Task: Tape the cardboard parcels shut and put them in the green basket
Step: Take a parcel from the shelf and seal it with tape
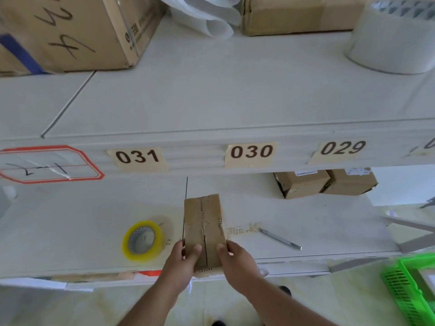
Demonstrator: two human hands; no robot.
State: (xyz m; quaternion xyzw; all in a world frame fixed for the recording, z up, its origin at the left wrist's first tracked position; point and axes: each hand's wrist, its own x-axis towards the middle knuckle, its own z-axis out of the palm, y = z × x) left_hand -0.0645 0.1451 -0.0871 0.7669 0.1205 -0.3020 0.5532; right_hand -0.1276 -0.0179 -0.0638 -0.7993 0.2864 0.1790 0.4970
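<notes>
Head view: both hands hold the near end of one parcel [204, 231]. Left hand [182, 264] has its grip curled round the left edge, thumb on top; right hand [235, 260] grips the right edge the same way. Parcel lies flat on the lower shelf [94, 220], long axis away from the person, near end over the shelf lip. Centre seam looks open at the near end, with ragged old tape further up.

Tape roll [143, 241] sits just left of the parcel, untouched. Slim metal cutter [280, 239] lies right of the parcel. Two more parcels [324, 183] sit back-right of it. Green basket [414, 290] is well off to the parcel's right, below shelf level.

Judgement: squaring the flaps, taping not yet begun. Next: left hand frees up and fetches the roll while right pins the seam.
</notes>
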